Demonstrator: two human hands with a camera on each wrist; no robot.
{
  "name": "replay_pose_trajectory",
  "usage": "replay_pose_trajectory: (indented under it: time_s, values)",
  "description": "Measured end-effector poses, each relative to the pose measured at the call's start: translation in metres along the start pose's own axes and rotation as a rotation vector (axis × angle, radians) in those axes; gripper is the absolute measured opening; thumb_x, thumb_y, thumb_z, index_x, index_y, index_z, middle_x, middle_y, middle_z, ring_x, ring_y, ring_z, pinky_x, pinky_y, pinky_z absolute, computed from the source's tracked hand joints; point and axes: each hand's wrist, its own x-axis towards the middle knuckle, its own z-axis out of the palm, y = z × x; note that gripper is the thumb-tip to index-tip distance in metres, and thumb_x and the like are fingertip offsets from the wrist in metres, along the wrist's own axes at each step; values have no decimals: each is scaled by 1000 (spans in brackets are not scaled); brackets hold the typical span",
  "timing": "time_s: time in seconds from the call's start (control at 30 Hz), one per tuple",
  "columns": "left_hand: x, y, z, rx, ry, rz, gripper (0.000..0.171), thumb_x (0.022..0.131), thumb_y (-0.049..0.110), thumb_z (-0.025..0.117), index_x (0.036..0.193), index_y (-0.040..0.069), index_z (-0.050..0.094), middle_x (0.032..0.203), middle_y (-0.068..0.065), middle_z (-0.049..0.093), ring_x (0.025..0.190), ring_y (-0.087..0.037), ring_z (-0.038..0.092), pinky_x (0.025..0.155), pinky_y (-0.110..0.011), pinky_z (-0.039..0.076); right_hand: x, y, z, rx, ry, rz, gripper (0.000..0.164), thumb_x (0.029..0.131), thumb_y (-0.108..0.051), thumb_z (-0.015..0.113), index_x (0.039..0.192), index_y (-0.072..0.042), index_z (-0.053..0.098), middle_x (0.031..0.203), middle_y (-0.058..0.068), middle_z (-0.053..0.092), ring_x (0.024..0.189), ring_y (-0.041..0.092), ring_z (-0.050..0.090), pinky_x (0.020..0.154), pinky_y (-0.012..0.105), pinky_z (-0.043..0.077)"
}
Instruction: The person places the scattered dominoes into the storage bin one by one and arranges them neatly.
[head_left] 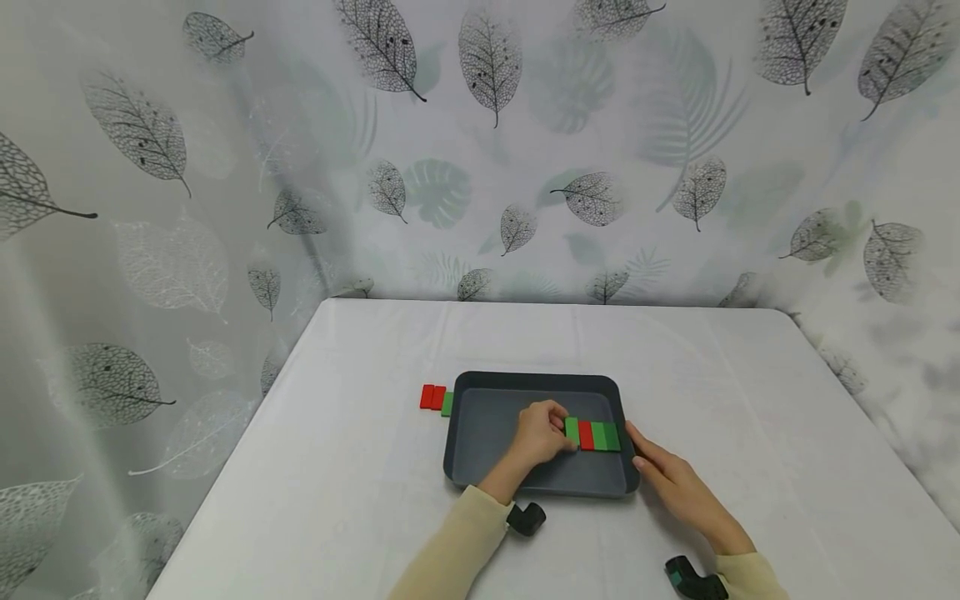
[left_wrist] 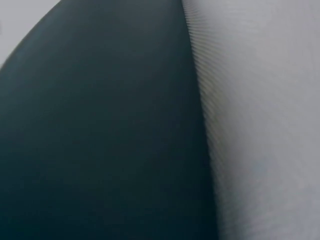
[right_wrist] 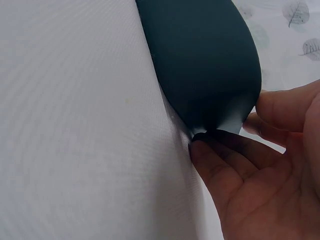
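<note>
A dark grey rectangular tray [head_left: 487, 454] lies on the white table. Inside it, near the right wall, stands a row of flat tiles: a red tile [head_left: 587, 435] and green tiles [head_left: 606, 436]. My left hand [head_left: 538, 435] reaches over the tray and pinches the green tile [head_left: 572, 430] at the row's left end between thumb and fingers. At the tray's right side, my right hand [head_left: 686, 492] rests its extended fingers and thumb against the outer wall; the right wrist view shows the fingertips [right_wrist: 202, 150] touching the dark wall. The left hand is outside the left wrist view.
Left of the tray, two red tiles [head_left: 432, 397] and a green tile [head_left: 447, 404] lie side by side on the table [head_left: 337, 467], the green one by the tray's edge. Behind the table hangs a leaf-patterned curtain [head_left: 525, 167]. A black wrist camera [head_left: 527, 519] sits near the tray's front edge.
</note>
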Motion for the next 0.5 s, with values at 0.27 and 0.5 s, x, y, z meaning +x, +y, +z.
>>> replay_pose_trajectory:
  time_s: [0.27,0.5]
  values:
    - [0,0,2,70,6,-13,42,63,1,90,99,1,69,81,-4,64,63,-3,54,61,-19,47,0,1,1,18,3,-13,51,104,-23,48,150,-3,36,152,20,38,128,-17,24,96,-2,19]
    - [0,-1,3,129,-3,33,45,61,1,91,100,0,70,82,-4,65,62,-3,58,68,-20,49,0,-1,0,19,8,-27,51,103,-23,48,150,-4,37,151,22,38,127,-16,24,96,-2,20]
